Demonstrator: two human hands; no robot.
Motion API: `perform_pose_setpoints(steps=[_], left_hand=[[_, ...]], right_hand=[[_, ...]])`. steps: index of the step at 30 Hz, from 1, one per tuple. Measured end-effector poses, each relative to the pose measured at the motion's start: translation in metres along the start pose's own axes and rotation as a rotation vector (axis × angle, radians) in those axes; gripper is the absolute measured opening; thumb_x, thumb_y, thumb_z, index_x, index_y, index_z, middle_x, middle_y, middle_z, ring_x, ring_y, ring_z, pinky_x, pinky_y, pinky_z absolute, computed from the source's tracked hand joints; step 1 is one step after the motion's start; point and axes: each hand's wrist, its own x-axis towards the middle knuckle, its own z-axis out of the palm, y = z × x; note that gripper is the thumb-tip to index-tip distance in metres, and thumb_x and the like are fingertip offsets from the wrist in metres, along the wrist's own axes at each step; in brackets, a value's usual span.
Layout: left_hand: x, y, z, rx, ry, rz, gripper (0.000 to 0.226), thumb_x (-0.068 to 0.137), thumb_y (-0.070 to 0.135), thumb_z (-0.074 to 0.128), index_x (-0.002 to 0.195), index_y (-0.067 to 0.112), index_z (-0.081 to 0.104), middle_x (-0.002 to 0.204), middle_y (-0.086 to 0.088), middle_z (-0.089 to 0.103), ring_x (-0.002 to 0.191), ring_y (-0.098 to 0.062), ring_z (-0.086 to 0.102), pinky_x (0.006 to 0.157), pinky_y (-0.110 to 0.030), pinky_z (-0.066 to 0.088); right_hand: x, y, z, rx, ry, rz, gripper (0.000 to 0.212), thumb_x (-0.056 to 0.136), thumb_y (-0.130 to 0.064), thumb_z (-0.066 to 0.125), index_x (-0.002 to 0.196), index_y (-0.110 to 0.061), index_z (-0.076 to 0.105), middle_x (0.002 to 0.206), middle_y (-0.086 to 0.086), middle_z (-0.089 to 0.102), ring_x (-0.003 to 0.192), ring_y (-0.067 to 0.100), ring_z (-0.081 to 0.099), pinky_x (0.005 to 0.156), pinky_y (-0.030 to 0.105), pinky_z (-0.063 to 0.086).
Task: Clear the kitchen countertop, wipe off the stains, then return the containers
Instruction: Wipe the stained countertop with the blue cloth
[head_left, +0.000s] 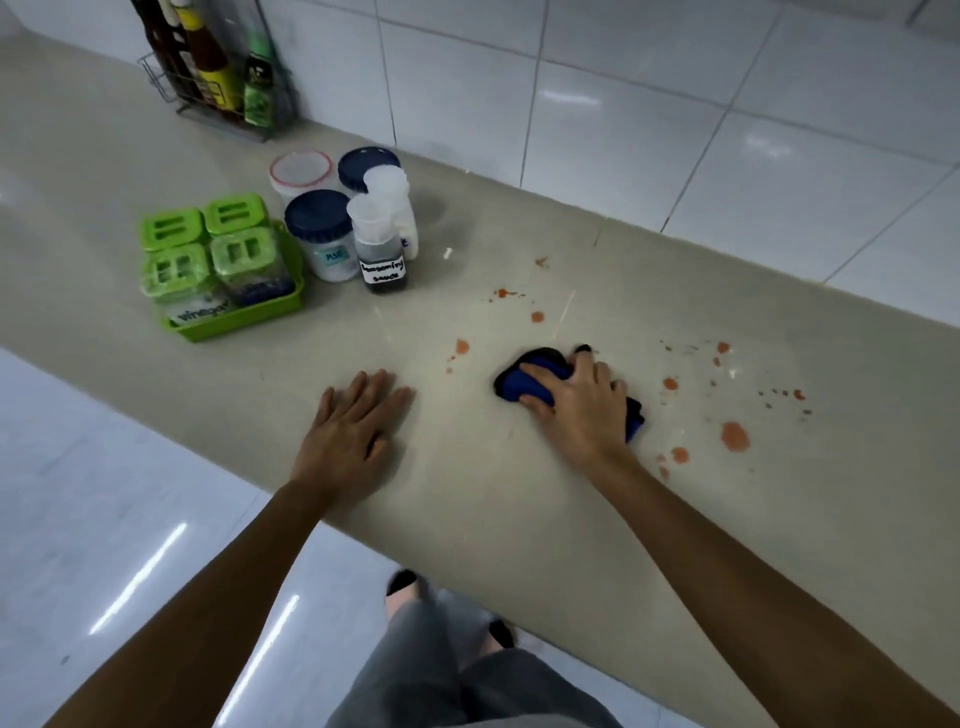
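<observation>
Here my right hand (579, 402) presses a blue cloth (535, 376) onto the beige table (467, 493), fingers (535, 370) spread and curled over it, holding it bunched under the palm. The cloth lies crumpled, its long axis running from far left to near right, one end poking out past my fingertips toward the jars and the other showing behind my wrist. My left hand (353, 431) rests flat on the table, well apart from the cloth, fingers wide and holding nothing, pointing away from me toward the wall.

Orange stains (735, 436) dot the table around the cloth: a few small ones just beyond it on the far side, more scattered to the right, the largest blotch near the front edge on the right.

The containers stand grouped to the far left. A green tray (239, 319) holds four green-lidded jars (208, 249), one labelled vinegar. Just beside it stand a dark-lidded jar (319, 234), a clear bottle labelled seasoning sauce (382, 254), a white bottle (392, 202), another dark-lidded jar (363, 163) and a red-rimmed tub (300, 171). Farther back, against the tiled wall, a wire rack (218, 98) holds upright bottles.
</observation>
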Motion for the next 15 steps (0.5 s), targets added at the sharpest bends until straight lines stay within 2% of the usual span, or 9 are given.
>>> perform_pose_setpoints(steps=[4,7,11,15], left_hand=[[0.017,-0.005,0.000,-0.002,0.020,-0.069,0.066,0.085,0.045,0.008,0.150,0.037,0.011,0.159,0.003,0.003,0.147,-0.018,-0.004,0.116,-0.040,-0.008],[0.037,-0.009,-0.002,-0.014,0.010,-0.098,0.069,0.082,0.047,0.005,0.150,0.034,0.014,0.160,0.001,0.009,0.147,-0.020,0.003,0.117,-0.042,-0.003],[0.065,-0.010,-0.007,0.001,-0.010,-0.063,0.074,0.079,0.048,0.003,0.150,0.031,0.017,0.159,0.000,0.011,0.147,-0.021,0.006,0.117,-0.043,0.000],[0.087,-0.016,-0.013,-0.012,-0.037,-0.013,0.073,0.080,0.049,0.004,0.150,0.032,0.017,0.160,0.001,0.010,0.147,-0.020,0.005,0.117,-0.044,0.000]], right_hand=[[-0.035,0.003,0.005,0.006,0.096,0.098,0.039,0.085,-0.050,0.060,0.123,-0.040,0.058,0.114,0.019,0.055,0.088,0.036,0.054,0.072,0.045,0.045],[-0.050,-0.027,0.009,0.016,0.130,0.009,0.039,0.080,-0.053,0.055,0.115,-0.041,0.063,0.099,0.016,0.059,0.076,0.033,0.056,0.063,0.041,0.046],[-0.007,-0.067,0.012,0.009,0.082,-0.089,0.041,0.080,-0.056,0.061,0.119,-0.044,0.060,0.108,0.013,0.059,0.084,0.030,0.057,0.067,0.039,0.045],[0.036,-0.043,0.006,0.033,0.017,0.031,0.045,0.088,-0.056,0.050,0.132,-0.045,0.048,0.124,0.015,0.049,0.101,0.033,0.050,0.081,0.044,0.042]])
